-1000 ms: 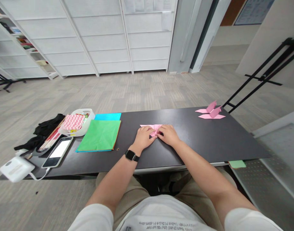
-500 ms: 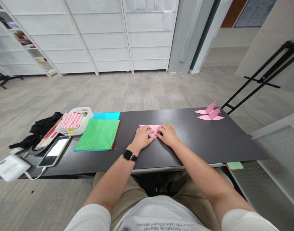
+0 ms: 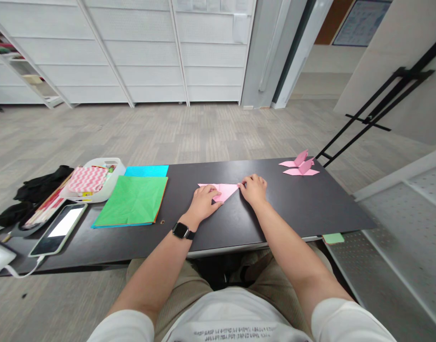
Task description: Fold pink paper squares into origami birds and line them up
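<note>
A folded sheet of pink origami paper, triangular with its point to the right, lies on the dark table in front of me. My left hand, with a black watch on the wrist, holds down its left part, thumb and fingertips on the paper; the part under the fingers is hidden. At the paper's right tip, my right hand pinches the corner between thumb and index finger, the other fingers curled.
Two pink folded paper birds stand at the table's far right. Left of my hands lies a stack of green and other coloured paper. Further left are a white basket, a phone on a cable, a dark tray of pens and black cloth.
My right hand has slid right along the paper to its tip, away from the left hand, uncovering more of the pink fold. The whole view has shifted slightly right.
</note>
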Demonstrator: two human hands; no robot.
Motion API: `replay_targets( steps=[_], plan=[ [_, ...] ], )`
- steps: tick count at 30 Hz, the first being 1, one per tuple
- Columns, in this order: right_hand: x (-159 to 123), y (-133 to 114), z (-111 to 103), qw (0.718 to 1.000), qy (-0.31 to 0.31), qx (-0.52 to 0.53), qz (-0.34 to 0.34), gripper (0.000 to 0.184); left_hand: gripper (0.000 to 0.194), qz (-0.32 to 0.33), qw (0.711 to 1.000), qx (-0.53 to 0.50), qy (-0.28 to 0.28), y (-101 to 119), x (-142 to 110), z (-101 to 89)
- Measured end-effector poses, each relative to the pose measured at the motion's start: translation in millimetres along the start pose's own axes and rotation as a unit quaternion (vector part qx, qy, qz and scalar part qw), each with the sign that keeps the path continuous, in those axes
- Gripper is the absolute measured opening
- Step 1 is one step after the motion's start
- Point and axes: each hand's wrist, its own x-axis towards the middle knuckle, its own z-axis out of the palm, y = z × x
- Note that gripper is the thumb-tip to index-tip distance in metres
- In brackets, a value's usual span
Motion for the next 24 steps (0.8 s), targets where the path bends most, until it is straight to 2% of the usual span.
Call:
replay_targets(
  steps=[6, 9, 11, 13, 19, 24],
  plan=[
    [9, 19, -3, 0.996, 0.02, -0.01, 0.081, 0.016, 0.033, 0.008, 1.0, 0.006, 0.002, -1, -1, 0.6],
    [10, 29, -7, 0.994, 0.055, 0.016, 0.095, 0.02, 0.033, 0.017, 1.0, 0.002, 0.003, -3, -3, 0.4],
    [8, 30, -9, 0.994, 0.074, 0.043, 0.069, 0.022, 0.033, 0.026, 1.0, -0.002, 0.001, -4, -3, -0.4],
    [4, 24, -9, 0.995, 0.068, 0.066, 0.018, 0.023, 0.033, 0.033, 0.999, -0.003, -0.004, -3, -3, -1.8],
    [-9, -9, -5, 0.989, -0.031, 0.054, -0.135, 0.026, 0.036, 0.047, 0.998, -0.002, -0.041, 2, -3, -6.1],
    [-12, -20, -7, 0.986, -0.057, 0.049, -0.15, 0.022, 0.038, 0.051, 0.998, -0.022, -0.042, 6, -3, -6.5]
  ],
)
